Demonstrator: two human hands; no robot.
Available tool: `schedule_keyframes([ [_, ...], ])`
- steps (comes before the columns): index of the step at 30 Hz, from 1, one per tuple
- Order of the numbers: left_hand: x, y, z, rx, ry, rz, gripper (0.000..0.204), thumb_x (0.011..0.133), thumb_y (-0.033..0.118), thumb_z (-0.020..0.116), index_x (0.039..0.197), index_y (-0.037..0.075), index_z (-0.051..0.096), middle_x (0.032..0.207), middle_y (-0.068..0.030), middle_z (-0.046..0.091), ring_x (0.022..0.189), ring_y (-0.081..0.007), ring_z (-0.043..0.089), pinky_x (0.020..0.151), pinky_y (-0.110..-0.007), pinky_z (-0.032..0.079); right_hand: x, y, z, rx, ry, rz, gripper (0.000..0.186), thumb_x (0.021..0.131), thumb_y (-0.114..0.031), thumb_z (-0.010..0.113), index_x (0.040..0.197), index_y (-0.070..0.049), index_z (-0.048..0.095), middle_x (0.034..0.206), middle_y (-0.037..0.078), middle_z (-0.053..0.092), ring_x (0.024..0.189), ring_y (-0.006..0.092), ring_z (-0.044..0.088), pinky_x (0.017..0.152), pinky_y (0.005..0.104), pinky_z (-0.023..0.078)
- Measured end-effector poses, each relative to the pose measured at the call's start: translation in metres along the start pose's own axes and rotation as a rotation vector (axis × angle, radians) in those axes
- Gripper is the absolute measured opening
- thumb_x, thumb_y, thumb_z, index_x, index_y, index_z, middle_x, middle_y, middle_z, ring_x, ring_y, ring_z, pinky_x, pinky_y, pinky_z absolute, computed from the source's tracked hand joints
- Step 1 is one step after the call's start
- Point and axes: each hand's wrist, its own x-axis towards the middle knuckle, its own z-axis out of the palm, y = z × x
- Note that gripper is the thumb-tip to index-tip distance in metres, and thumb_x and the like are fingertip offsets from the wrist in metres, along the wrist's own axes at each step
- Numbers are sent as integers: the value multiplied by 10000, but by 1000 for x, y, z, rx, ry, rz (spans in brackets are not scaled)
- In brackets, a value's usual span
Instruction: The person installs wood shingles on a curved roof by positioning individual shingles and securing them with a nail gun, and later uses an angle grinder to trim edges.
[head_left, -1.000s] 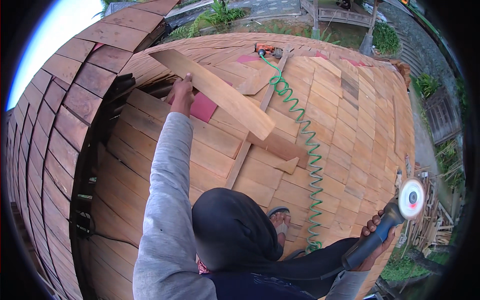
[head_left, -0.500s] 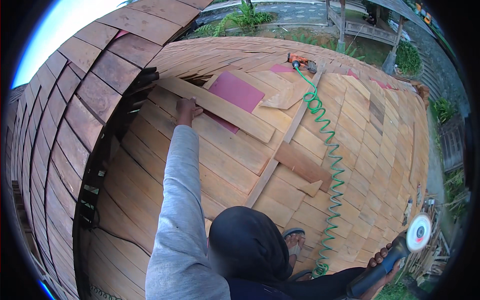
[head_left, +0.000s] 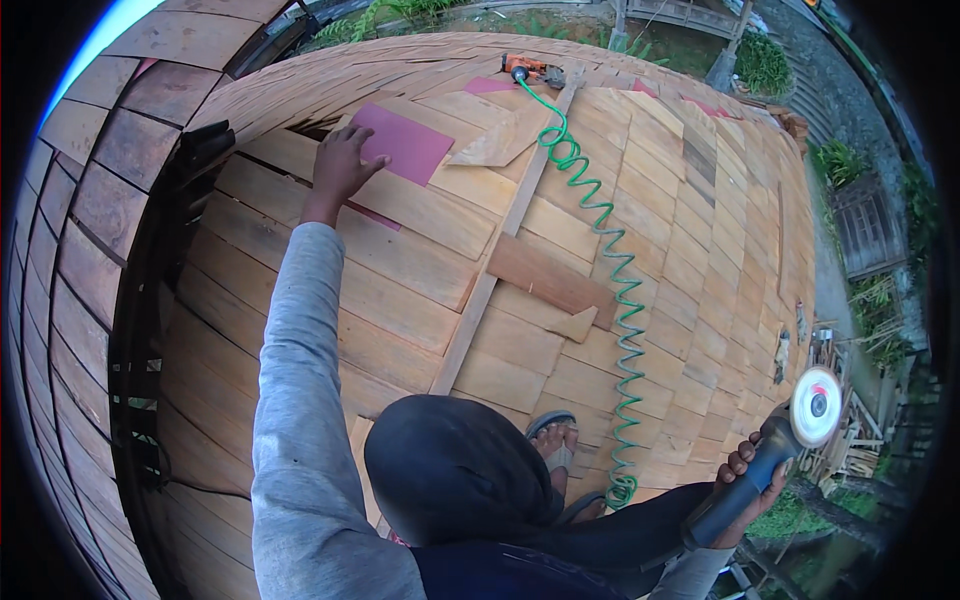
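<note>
My left hand (head_left: 345, 168) is stretched out over the far left of the shingled roof, thumb and fingers apart, holding nothing. It is at the left edge of a purple-red sheet (head_left: 405, 145). Whether its fingertips touch the surface is hard to tell. A long pale wooden board (head_left: 440, 218) runs below the sheet, partly hidden by this hand, and a purple sliver shows under its lower edge. At the lower right, my right hand (head_left: 742, 478) grips an angle grinder (head_left: 728, 498) by its dark blue body. The grinder's pale round disc (head_left: 816, 405) faces up.
An orange nail gun (head_left: 530, 70) lies at the far side, with a green coiled air hose (head_left: 618, 262) running toward my feet. A wooden batten (head_left: 510, 225) crosses the shingles. A loose brown shingle (head_left: 550, 277) lies beside it. Darker roofing (head_left: 110, 215) rises at left.
My left hand has let go of the long board and spread its fingers. The whole view has shifted, so the roof sits further left and up. The grinder remains in my right hand.
</note>
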Motion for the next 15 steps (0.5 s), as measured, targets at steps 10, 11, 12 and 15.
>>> schedule_keyframes([
  [10,-44,29,38,-160,11,159,586,762,480,864,1124,69,656,1159,-144,578,1148,-366,531,1036,-502,422,-8,0,1,5,49,-31,670,1041,-429,564,1415,88,362,1076,183,562,861,256,631,696,395,577],
  [11,-47,31,35,-182,13,156,581,757,469,871,1111,63,654,1142,-144,574,1133,-367,531,1031,-494,426,-6,0,1,8,53,-30,667,1042,-430,559,1413,88,364,1075,183,562,862,257,632,696,396,577],
  [12,-49,31,35,-194,18,151,580,755,468,871,1107,61,655,1145,-145,574,1137,-367,529,1029,-490,429,-5,2,1,9,56,-27,663,1044,-430,555,1411,88,365,1075,183,562,862,257,632,697,396,578],
  [15,-58,23,37,-196,25,133,582,754,469,868,1101,54,653,1155,-150,571,1148,-368,522,1031,-484,430,-3,8,-2,0,61,-9,653,1047,-431,544,1410,83,367,1076,185,561,866,262,635,702,400,581],
])
